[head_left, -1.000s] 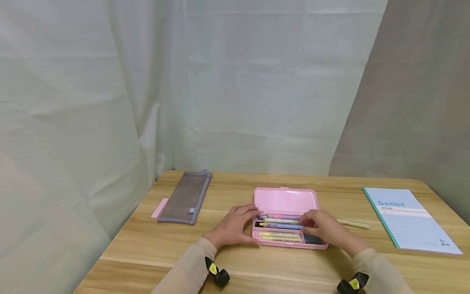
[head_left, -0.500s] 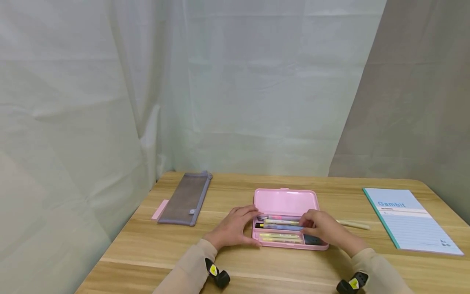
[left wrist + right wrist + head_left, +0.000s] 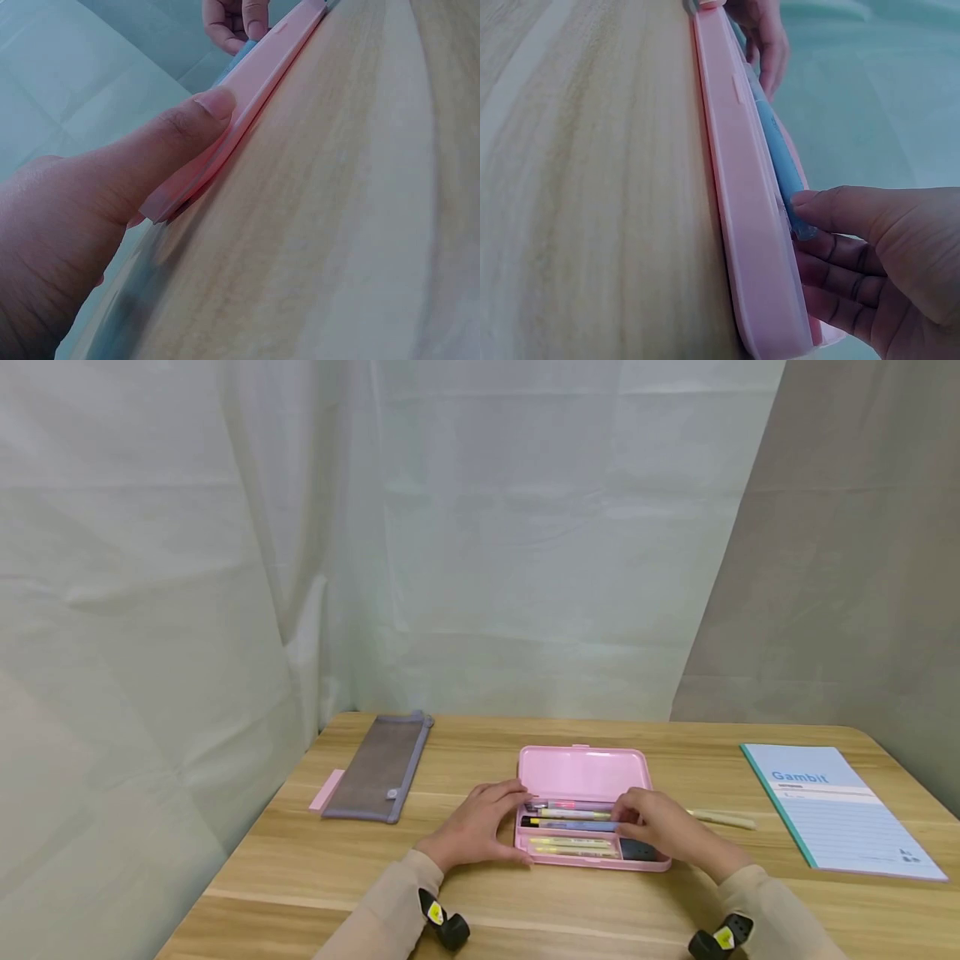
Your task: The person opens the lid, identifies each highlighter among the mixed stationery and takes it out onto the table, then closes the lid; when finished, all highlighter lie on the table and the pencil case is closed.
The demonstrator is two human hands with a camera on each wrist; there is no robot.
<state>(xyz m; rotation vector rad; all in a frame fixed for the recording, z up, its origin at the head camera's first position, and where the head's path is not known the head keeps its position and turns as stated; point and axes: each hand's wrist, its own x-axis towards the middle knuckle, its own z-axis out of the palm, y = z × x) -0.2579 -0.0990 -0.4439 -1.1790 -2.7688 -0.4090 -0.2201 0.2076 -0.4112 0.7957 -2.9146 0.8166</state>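
Note:
A pink pencil case (image 3: 583,772) lies with its lid folded back on the table. My left hand (image 3: 480,827) holds its left end, the thumb on the front wall (image 3: 217,103) and fingers at the far side. With thumb and fingertips my right hand (image 3: 660,828) pinches one end of a blue pen (image 3: 781,154), which has a black and yellow tip and lies along the case. Behind it are a pale yellow pen (image 3: 573,814) and a purple-pink pen (image 3: 566,804). Yellow sticks (image 3: 573,847) and a dark block (image 3: 637,850) fill the front compartments.
A grey mesh zip pouch (image 3: 377,768) lies at the left, over a pink strip (image 3: 327,790). At the right is a notebook (image 3: 840,806) marked "Gambit". A cream stick-like thing (image 3: 722,819) lies behind my right hand. Curtains surround the wooden table (image 3: 300,893).
Both hands stay in place at the pencil case. The blue pen shows at most a tiny shift; the view tilts very slightly.

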